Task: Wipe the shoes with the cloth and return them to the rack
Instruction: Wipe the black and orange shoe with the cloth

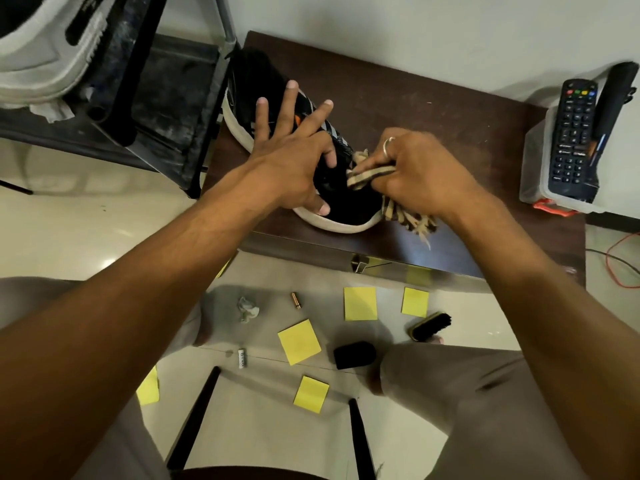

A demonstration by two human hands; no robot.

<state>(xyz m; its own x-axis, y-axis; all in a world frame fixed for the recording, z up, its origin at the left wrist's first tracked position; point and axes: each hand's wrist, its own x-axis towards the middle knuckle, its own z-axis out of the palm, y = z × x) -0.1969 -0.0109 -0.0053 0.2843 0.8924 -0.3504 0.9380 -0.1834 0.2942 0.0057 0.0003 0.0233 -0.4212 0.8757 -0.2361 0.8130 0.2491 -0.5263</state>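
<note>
Dark table point(433, 109) at frame centre bears a black white-soled shoe point(252, 81); left hand point(291, 157) presses it with splayed fingers, right hand point(415, 171) grips a striped, frayed cloth point(367, 174).

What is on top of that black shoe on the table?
The left hand lies spread across the shoe, and the right hand grips a striped cloth against it. What lies beneath them is hidden.

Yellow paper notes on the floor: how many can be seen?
6 notes: two near the table front, two farther down mid-floor, one far left, one sliver by the table corner. Arms may hide others.
</note>
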